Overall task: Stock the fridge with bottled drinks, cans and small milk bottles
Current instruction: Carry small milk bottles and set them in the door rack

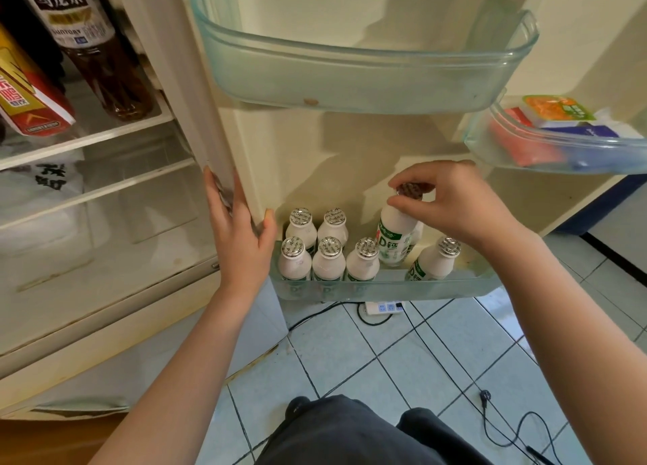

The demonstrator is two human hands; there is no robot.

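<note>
Fingertips of the right hand pinch the foil cap and neck of a milk bottle, tilted inside the bottom door shelf. Just left of those fingers, five more bottles stand upright in two rows; under the wrist sits a leaning bottle. The left hand lies flat, fingers straight and together, on the fridge door's inner edge

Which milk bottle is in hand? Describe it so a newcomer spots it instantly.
Look at the open fridge door's lowest bin. Among its small white milk bottles, it is the bottle raised above the rest, the only one the right hand holds by the top.
</note>
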